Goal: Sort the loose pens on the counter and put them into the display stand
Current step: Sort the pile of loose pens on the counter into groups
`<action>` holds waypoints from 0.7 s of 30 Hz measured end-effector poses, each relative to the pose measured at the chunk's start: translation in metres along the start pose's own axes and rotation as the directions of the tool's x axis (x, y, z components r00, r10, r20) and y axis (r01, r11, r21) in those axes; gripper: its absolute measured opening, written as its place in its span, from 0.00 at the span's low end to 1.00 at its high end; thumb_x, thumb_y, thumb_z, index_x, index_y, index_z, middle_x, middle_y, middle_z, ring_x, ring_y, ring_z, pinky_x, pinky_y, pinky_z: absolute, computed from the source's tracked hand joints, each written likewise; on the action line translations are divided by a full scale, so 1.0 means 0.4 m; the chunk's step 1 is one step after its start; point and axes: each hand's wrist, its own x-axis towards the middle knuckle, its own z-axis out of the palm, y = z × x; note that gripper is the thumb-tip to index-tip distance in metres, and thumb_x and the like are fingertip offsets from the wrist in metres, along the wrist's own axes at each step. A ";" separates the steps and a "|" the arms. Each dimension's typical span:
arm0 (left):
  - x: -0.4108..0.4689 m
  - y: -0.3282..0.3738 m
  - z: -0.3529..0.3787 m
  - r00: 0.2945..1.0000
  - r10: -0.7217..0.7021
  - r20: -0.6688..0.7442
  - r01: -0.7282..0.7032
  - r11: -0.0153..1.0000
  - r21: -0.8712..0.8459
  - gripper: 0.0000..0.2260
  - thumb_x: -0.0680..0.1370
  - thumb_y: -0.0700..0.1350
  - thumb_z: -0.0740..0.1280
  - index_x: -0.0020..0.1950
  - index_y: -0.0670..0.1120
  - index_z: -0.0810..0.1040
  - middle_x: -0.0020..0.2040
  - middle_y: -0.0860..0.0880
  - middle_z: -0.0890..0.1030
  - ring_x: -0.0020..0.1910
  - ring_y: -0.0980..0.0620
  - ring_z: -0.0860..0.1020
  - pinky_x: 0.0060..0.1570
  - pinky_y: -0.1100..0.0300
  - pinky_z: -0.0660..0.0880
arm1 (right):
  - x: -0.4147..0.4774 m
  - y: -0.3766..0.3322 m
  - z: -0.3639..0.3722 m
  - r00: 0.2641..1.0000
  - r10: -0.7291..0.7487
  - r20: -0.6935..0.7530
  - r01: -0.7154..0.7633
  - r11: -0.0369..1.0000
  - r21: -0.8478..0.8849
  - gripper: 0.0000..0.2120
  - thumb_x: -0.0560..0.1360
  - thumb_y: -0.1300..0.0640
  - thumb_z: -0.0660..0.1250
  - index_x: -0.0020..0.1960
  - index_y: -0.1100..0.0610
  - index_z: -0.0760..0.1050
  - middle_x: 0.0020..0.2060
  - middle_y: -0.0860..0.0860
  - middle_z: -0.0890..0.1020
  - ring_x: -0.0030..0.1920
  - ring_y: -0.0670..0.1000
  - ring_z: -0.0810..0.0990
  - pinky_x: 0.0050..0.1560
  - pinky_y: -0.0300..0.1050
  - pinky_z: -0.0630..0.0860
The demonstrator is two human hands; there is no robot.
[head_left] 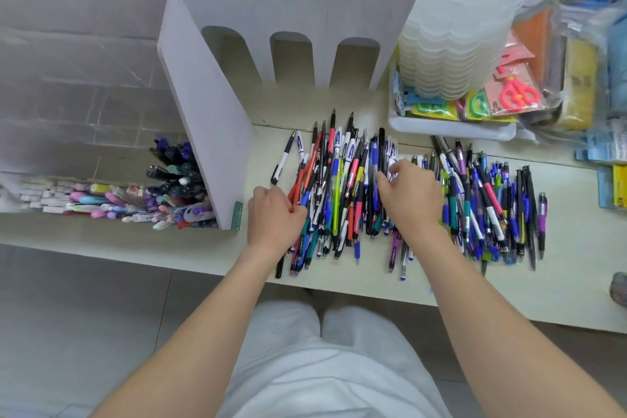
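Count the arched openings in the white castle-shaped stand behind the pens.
3, side by side along the base of the white stand: left arch, middle arch, right arch. The stand's other sides are hidden, so more may exist.

- A big blue letter "A" stands on the white pens (338,140) at the far edge of the pile.
- The dark pens (355,188) carry white print along the barrel, too small to read.
- The green label (237,215) on the display stand (203,105) is not readable.
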 end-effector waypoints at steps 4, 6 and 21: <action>-0.005 0.002 -0.013 0.999 0.038 0.028 -0.038 0.999 -0.014 0.07 0.77 0.44 0.70 0.49 0.47 0.72 0.50 0.48 0.73 0.50 0.46 0.76 0.50 0.52 0.76 | -0.050 -0.071 0.023 0.988 -0.154 0.029 0.149 0.980 0.129 0.07 0.84 0.54 0.66 0.55 0.55 0.81 0.38 0.48 0.83 0.34 0.47 0.81 0.35 0.46 0.82; -0.011 -0.003 -0.019 0.999 0.011 0.039 -0.014 0.997 0.071 0.14 0.76 0.47 0.72 0.56 0.44 0.71 0.54 0.47 0.72 0.51 0.44 0.76 0.50 0.49 0.77 | -0.092 -0.109 0.045 0.963 -0.242 0.123 0.227 0.966 0.123 0.07 0.84 0.54 0.64 0.53 0.54 0.81 0.36 0.47 0.83 0.32 0.47 0.80 0.34 0.44 0.80; -0.023 -0.030 -0.018 0.943 -0.209 0.257 0.137 0.953 0.271 0.27 0.73 0.34 0.79 0.65 0.39 0.68 0.54 0.41 0.77 0.53 0.40 0.80 0.47 0.51 0.78 | -0.196 -0.080 0.100 0.965 -0.229 0.125 0.195 0.952 0.237 0.05 0.81 0.55 0.66 0.49 0.54 0.80 0.35 0.46 0.81 0.34 0.49 0.80 0.35 0.49 0.81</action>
